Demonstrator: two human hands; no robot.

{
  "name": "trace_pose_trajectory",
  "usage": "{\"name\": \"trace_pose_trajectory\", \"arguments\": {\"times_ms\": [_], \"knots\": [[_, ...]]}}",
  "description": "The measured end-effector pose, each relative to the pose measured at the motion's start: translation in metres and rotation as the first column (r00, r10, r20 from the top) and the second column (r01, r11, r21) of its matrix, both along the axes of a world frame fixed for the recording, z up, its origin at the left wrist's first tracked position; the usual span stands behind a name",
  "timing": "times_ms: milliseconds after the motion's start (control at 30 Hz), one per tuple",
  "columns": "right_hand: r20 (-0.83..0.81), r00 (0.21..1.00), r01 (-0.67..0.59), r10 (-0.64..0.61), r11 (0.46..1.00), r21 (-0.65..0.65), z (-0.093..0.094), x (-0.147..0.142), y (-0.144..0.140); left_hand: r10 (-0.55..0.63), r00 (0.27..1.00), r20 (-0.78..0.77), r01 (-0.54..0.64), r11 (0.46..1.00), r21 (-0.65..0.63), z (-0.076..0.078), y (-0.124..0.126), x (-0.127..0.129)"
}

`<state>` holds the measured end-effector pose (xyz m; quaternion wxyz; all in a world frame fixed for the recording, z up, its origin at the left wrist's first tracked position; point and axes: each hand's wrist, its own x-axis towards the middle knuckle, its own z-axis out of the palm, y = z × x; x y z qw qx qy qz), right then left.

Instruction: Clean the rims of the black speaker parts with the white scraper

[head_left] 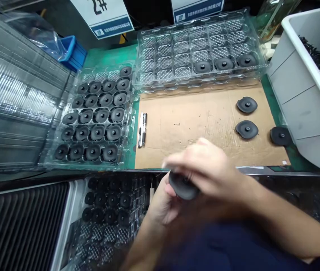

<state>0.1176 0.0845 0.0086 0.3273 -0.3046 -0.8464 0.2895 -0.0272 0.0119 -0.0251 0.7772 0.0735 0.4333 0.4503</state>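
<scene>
Both my hands meet near the table's front edge around one black round disc part (pixel 182 187). My right hand (pixel 207 169) lies over its top, blurred by motion. My left hand (pixel 162 203) cups it from below. Three loose black discs lie to the right: one (pixel 246 104) and another (pixel 247 129) on the brown cardboard sheet (pixel 193 120), a third (pixel 280 135) on the green mat beside it. A clear tray (pixel 131 124) at the left is nearly full of discs. A second clear tray (pixel 160 45) at the back holds three discs along its near right row.
A white bin (pixel 301 90) with black parts stands at the right. Two pens (pixel 142 130) lie at the cardboard's left edge. Stacked clear trays (pixel 13 94) fill the far left. A blue bin (pixel 73 52) sits at the back left. Below the table edge, more trays with discs (pixel 109 210).
</scene>
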Motion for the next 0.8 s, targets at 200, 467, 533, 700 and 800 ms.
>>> {"name": "trace_pose_trajectory", "arguments": {"times_ms": [200,467,533,700,800], "knots": [[0.206,0.920,0.393,-0.335,0.772,-0.499,-0.064,0.038,-0.002,-0.029,0.971,0.239,0.007,0.996,0.092,0.003,0.001,-0.006],[0.086,0.996,0.083,-0.032,0.709,-0.700,-0.085,0.046,-0.062,-0.050,0.959,0.278,0.025,0.995,0.092,-0.001,0.001,-0.006],[0.115,0.987,0.159,-0.109,0.716,-0.679,-0.075,0.051,-0.053,-0.048,0.964,0.261,0.030,0.997,0.075,0.002,0.000,-0.005],[0.020,0.905,0.407,-0.426,0.848,-0.340,-0.014,0.043,-0.035,-0.047,0.981,0.188,0.034,0.997,0.075,0.006,-0.005,0.005],[-0.053,0.979,0.196,-0.197,0.980,-0.026,0.009,0.027,-0.031,-0.010,0.996,0.093,0.005,0.999,0.054,0.003,-0.009,0.008]]}}
